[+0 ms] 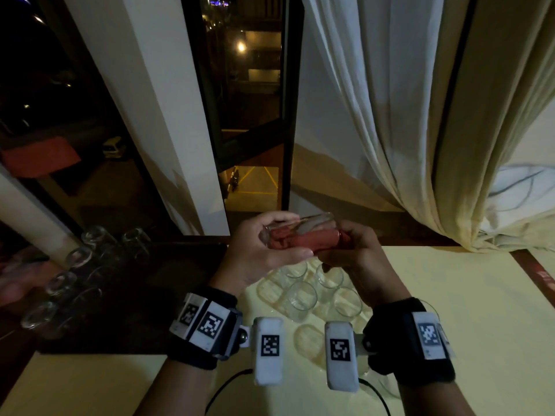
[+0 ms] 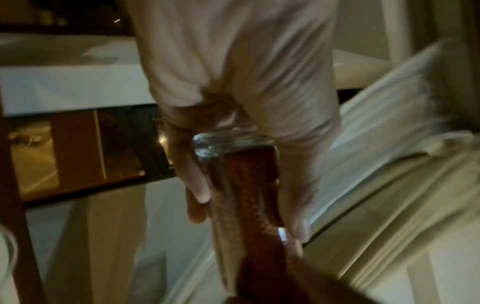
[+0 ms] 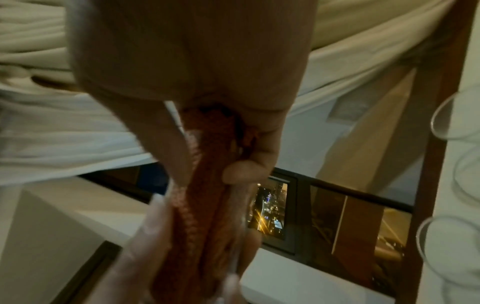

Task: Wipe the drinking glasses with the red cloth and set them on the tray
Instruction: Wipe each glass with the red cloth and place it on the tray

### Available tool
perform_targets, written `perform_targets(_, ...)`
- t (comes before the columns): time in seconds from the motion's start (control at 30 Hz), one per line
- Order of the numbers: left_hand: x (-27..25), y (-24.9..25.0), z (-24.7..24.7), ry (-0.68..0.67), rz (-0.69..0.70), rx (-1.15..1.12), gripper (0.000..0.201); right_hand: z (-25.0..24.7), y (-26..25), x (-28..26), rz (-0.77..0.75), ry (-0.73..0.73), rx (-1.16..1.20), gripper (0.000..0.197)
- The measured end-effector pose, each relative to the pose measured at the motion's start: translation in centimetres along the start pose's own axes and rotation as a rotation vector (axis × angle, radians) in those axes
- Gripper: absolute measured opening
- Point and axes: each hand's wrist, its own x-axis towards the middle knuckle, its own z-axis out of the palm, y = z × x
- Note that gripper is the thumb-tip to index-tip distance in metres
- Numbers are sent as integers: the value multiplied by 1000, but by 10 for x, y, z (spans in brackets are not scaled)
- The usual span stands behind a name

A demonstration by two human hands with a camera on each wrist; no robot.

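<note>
wiping mid-task: my left hand (image 1: 255, 250) grips a clear drinking glass (image 1: 300, 232) above the desk (image 1: 465, 310), my right hand (image 1: 354, 259) pinches the red cloth (image 1: 303, 241) stuffed inside; four glasses (image 1: 300, 298) done, several unwiped glasses (image 1: 75, 265) wait left.

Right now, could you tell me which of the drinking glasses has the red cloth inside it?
The glass held sideways in both hands above the table; the red cloth is stuffed inside it. The glasses below stand empty.
</note>
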Motion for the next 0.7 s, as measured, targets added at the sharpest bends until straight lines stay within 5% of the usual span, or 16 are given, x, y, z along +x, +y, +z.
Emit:
perform_targets(0.13,-2,-11,-4,17,109,170,65,1,5,4,-5,-6,49,36)
perform_targets(0.33,-1,-3,-1,-15,-192,-154,67,7,5,6,-96,115,133,38)
perform_targets(0.53,-5,-4,-8,59,34,47,66,6,4,5,9,5,156,26)
perform_targets(0.63,-8,-7,-8,32,129,189,69,1,9,3,25,-10,181,43)
perform_targets(0.7,-8,-7,-6,19,72,155,70,1,13,3,-18,30,178,50)
